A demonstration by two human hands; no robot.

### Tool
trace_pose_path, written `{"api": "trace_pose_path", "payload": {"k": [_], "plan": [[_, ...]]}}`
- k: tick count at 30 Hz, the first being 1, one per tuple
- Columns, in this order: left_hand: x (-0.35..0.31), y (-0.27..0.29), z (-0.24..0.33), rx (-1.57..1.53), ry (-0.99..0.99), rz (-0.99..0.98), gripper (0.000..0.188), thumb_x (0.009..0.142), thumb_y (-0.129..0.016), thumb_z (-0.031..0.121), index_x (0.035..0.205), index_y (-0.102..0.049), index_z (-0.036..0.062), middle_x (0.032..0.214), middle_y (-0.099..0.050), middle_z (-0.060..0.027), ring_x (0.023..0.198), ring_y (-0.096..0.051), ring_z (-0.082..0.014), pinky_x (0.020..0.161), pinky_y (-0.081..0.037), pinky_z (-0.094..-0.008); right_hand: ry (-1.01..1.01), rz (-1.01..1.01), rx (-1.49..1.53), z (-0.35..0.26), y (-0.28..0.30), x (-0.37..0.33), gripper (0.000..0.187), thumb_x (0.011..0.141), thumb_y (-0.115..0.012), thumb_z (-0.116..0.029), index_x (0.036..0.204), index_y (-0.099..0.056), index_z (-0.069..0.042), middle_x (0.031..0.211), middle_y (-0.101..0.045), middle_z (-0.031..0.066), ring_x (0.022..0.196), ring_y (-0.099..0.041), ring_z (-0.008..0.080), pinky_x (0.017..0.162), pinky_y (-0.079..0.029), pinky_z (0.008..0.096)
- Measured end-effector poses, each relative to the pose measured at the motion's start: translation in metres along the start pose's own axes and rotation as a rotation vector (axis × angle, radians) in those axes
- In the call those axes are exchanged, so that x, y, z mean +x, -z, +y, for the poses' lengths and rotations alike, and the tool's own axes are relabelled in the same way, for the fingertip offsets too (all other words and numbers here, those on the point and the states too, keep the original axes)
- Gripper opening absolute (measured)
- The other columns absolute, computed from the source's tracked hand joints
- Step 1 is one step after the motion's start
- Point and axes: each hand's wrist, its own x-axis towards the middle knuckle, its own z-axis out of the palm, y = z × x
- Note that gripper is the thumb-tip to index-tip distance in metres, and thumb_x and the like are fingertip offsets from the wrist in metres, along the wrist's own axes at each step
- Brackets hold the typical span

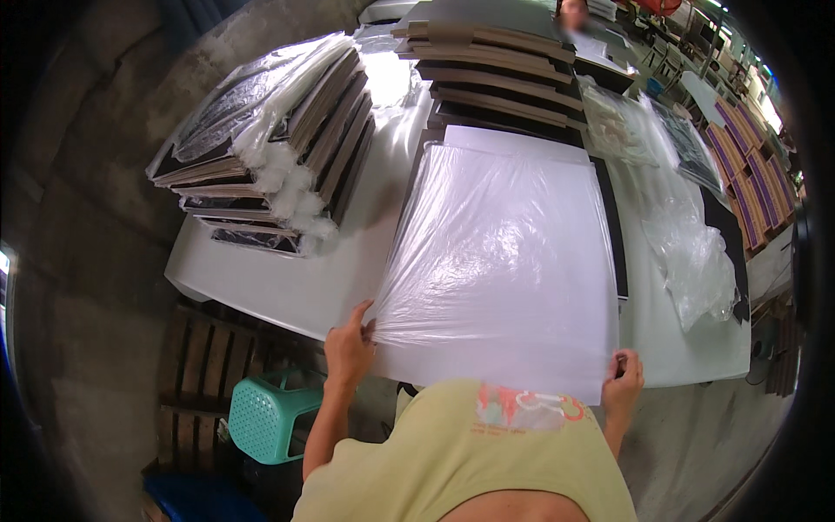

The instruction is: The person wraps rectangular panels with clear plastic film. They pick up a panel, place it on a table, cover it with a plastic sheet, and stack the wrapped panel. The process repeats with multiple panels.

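Note:
A clear plastic bag (496, 235) lies stretched over a large white sheet (522, 365) at the table's front edge. My left hand (348, 350) pinches the bag at its near left corner, and creases fan out from there across the film. At the near right corner my right hand (622, 383) has its fingers curled closed at the edge of the bag and sheet; exactly what lies between them is hard to make out. Past the bag's far end a strip of the white sheet shows uncovered. Dark boards (611, 217) peek out along the right side underneath.
On the left stands a pile of bagged boards (339, 130). Several stacked boards (500, 74) rise at the back. Loose plastic bags (687, 252) cover the table's right part. A green stool (268, 418) stands below left. Far off at the back is another person (572, 16).

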Motion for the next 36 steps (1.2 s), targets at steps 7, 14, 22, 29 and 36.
{"api": "trace_pose_path", "payload": {"k": [7,14,22,29,36], "plan": [[-0.048,-0.028,-0.006,-0.227,0.036,0.305,0.018,0.077,-0.057,0.004,0.094,-0.061,0.0061,0.060,-0.057,-0.0078,0.055,-0.055,-0.0181,0.059,-0.044,-0.0292,-0.005,0.015,0.054,0.011,0.000,-0.033,0.017,0.079,-0.055,-0.003,0.095,-0.058,-0.008,0.078,-0.060,0.0122,0.068,-0.056,0.0282,0.059,-0.045,0.0335],[-0.078,-0.078,0.007,-0.822,0.235,0.580,0.015,0.088,-0.045,0.010,0.097,-0.050,-0.0013,0.089,-0.052,-0.0070,0.081,-0.049,-0.0126,0.072,-0.042,-0.0257,0.105,0.104,0.189,0.024,-0.006,-0.057,0.018,0.078,-0.056,-0.001,0.094,-0.061,-0.005,0.076,-0.060,0.0118,0.066,-0.059,0.0245,0.056,-0.046,0.0303],[-0.053,-0.107,0.007,-1.330,-0.036,0.936,0.014,0.092,-0.037,0.016,0.088,-0.041,0.0026,0.085,-0.045,-0.0053,0.080,-0.043,-0.0132,0.078,-0.036,-0.0269,0.359,-0.110,0.468,0.050,-0.011,-0.064,0.021,0.062,-0.072,-0.002,0.081,-0.064,-0.003,0.073,-0.061,0.0094,0.062,-0.059,0.0176,0.054,-0.047,0.0286],[-0.070,-0.067,0.058,-0.829,-0.067,1.162,0.015,0.087,-0.050,0.016,0.085,-0.040,0.0048,0.082,-0.045,-0.0025,0.077,-0.041,-0.0102,0.072,-0.035,-0.0243,-0.102,-0.198,0.688,0.062,-0.020,-0.107,0.015,0.058,-0.074,0.001,0.069,-0.064,-0.002,0.065,-0.059,0.0077,0.059,-0.058,0.0157,0.054,-0.046,0.0266],[-0.077,0.033,0.123,-0.544,-0.751,1.335,0.018,0.084,-0.054,0.015,0.083,-0.039,0.0050,0.077,-0.046,-0.0098,0.062,-0.047,-0.0159,0.055,-0.044,-0.0260,-0.062,-0.197,0.776,0.022,-0.029,-0.106,0.010,0.063,-0.072,-0.003,0.068,-0.063,-0.002,0.064,-0.059,0.0071,0.058,-0.058,0.0134,0.053,-0.045,0.0252]]}}
